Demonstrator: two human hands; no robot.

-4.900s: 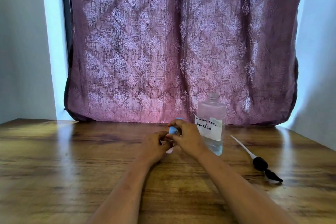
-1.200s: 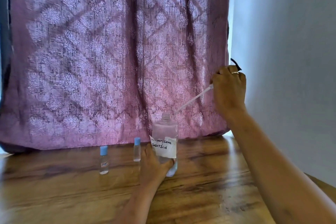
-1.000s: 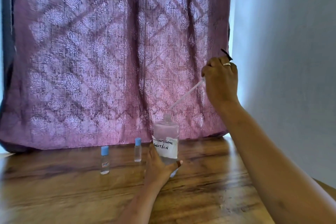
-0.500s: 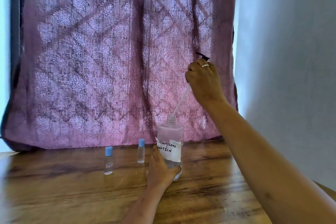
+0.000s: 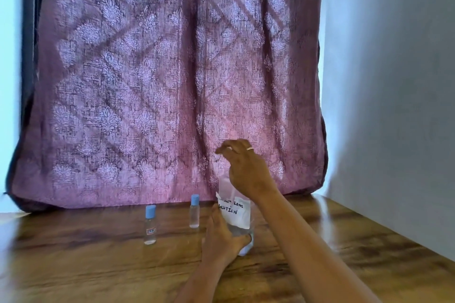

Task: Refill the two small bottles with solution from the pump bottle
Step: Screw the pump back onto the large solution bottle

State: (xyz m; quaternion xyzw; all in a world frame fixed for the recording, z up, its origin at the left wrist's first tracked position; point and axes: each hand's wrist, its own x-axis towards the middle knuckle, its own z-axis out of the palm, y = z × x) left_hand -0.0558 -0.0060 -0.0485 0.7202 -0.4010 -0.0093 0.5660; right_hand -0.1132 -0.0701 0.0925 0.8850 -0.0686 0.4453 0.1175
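Half a second ago the right hand (image 5: 246,170) was raised high in front of the curtain, holding the black pump head with its white tube slanting down into the neck. Now it has come down and sits directly over the top of the clear plastic pump bottle (image 5: 234,213) with the handwritten white paper label, hiding the neck. Its fingers (image 5: 236,149) are curled and blurred, and one wears a ring. The pump head does not show clearly, so I cannot tell whether this grip is clamped on it. The left hand (image 5: 221,241) has stayed low at the base of the pump bottle. Its grip is wrapped round the clear wall, thumb to the front, and the bottle stands upright on the worktop.

The worktop (image 5: 98,265) is dark, glossy wood with strong grain. Behind it hangs a mauve patterned curtain (image 5: 147,81) with daylight glowing through it. A plain pale wall (image 5: 394,81) closes the right side.

Two small clear bottles with light blue caps stand upright to the left of the pump bottle, apart from each other. The nearer small bottle (image 5: 150,225) carries a small label and stands further left. The farther small bottle (image 5: 194,211) is near the left hand's fingers without touching them. The right forearm crosses in front of the pump bottle's right edge.
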